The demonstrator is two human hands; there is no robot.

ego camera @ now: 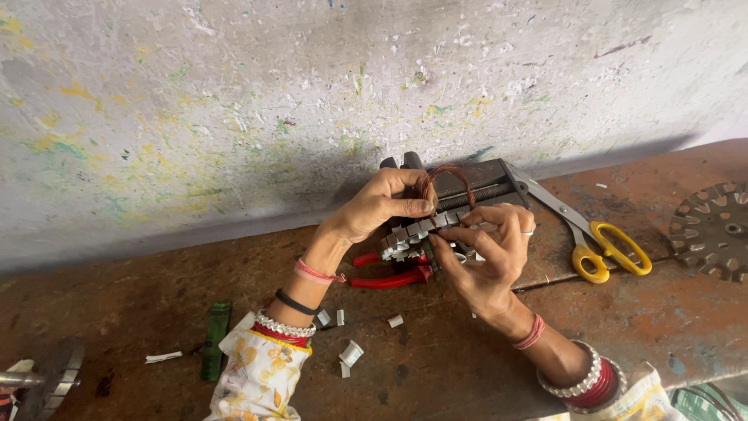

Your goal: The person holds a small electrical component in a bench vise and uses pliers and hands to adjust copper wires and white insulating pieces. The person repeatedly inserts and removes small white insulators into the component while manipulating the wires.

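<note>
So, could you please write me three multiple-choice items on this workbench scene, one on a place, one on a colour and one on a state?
1. Where do the scissors lie?
A. To the right of the hands, on the bench
B. At the left edge, beside the green piece
C. In the left hand

2. What colour are the handles of the pliers under the hands?
A. Yellow
B. Red
C. Green

3. What is the left hand doing?
A. Lying flat on the bench
B. Gripping the scissors
C. Pinching the copper wire coil above the toothed metal core

Answers:
1 A: the yellow-handled scissors rest on the bench, right of the right hand.
2 B: both handles showing below the core are red.
3 C: its fingers close on the reddish loop while the right hand holds the core.
</note>
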